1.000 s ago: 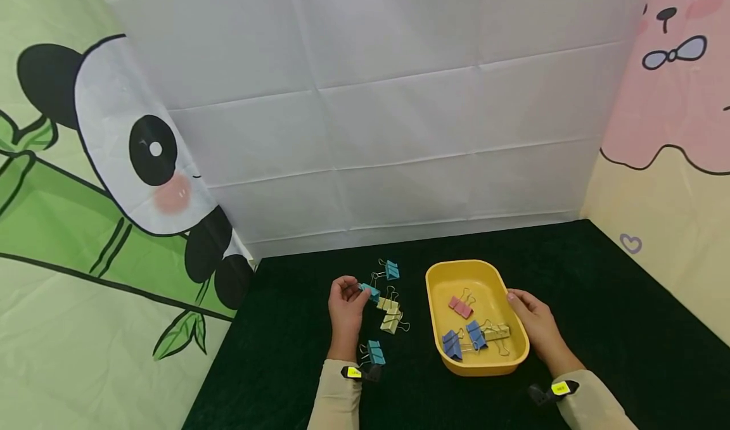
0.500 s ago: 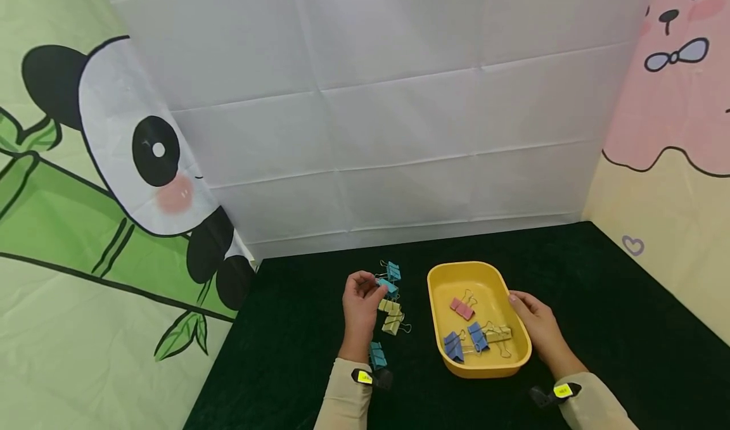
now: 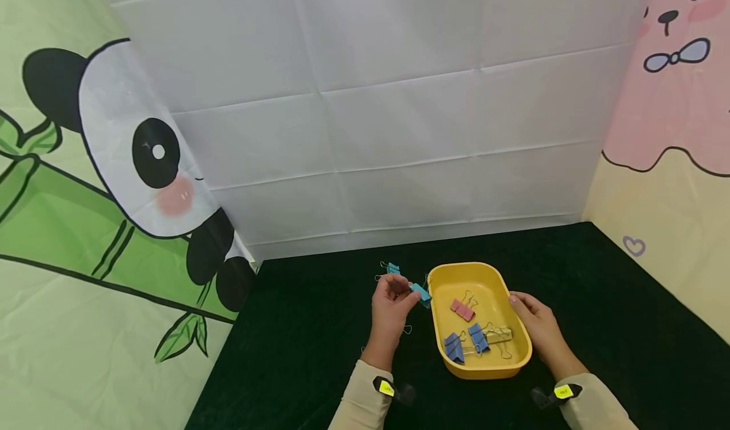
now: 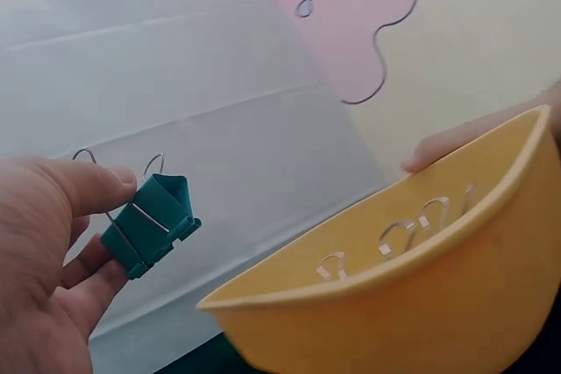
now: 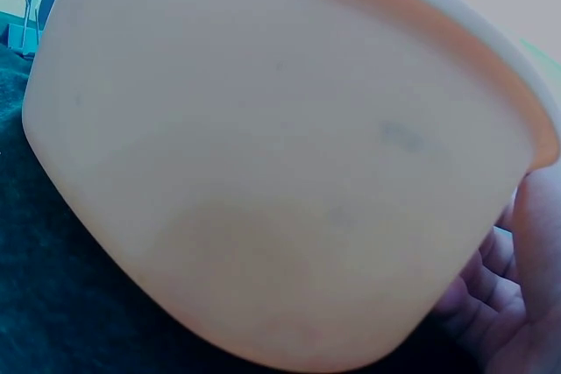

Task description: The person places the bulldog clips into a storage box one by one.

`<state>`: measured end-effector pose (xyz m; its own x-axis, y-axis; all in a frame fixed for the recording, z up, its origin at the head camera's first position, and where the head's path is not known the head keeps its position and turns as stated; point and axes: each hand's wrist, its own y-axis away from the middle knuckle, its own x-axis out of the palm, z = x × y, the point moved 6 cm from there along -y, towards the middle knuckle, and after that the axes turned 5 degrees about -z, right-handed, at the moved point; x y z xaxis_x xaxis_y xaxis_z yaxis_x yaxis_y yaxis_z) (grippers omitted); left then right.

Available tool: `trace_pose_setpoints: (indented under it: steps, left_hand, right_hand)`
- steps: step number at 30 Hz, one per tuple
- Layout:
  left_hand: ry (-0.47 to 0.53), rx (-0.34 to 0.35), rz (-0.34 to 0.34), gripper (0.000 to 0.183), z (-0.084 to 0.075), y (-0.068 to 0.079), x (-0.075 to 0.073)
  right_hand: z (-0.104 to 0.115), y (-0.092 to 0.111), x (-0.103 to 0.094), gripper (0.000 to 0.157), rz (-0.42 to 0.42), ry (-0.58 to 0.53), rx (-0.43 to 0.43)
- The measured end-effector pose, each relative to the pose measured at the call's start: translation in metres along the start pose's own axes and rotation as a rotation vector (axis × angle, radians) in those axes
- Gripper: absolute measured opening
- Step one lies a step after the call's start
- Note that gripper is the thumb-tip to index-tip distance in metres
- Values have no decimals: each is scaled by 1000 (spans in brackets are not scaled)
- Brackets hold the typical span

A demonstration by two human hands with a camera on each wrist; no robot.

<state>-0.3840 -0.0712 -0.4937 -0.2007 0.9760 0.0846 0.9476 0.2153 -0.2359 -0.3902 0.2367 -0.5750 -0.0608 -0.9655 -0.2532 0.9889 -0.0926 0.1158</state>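
Fingers of the right hand [image 3: 535, 321] grip the edge of the yellow tray [image 3: 487, 285] and should hold it steady, while those of the left hand [image 3: 392, 313], nearly closed, pinch the teal clip [image 4: 145, 234] just beside its opposite side, best held lightly and clear.

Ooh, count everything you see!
Cloth: 1, green, bottom
Tray: 1, yellow, right
Pink clip: 1, pink, tray
Blue clips: 2, blue, tray
Yellow clip: 1, yellow, tray
Held clip: 1, teal, midair
Far clip: 1, teal, cloth
Hidden clip: 1+, unclear, cloth
Backdrop: 1, white, behind
Panda: 1, black-white, left
Animal: 1, pink, right
Heart: 1, purple, right
Sleeves: 2, beige, bottom
Cameras: 2, black, on sleeves
Left hand: 1, pinching held clip
Right hand: 1, on tray
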Motion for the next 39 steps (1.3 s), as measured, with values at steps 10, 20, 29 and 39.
trace_pose_setpoints:
  steps: [10, 20, 29, 39]
  left_hand:
    - [25, -95, 94, 35, 7, 13, 28]
    - [81, -44, 168, 50, 7, 16, 37]
    - [62, 36, 151, 50, -11, 10, 21]
    - [175, 235, 83, 45, -33, 5, -41]
  right_hand:
    - [1, -1, -1, 77, -1, 4, -7]
    - [1, -3, -2, 78, 7, 4, -13]
    - [0, -3, -2, 77, 8, -18, -6]
    - [-1, -5, -4, 75, 0, -16, -4]
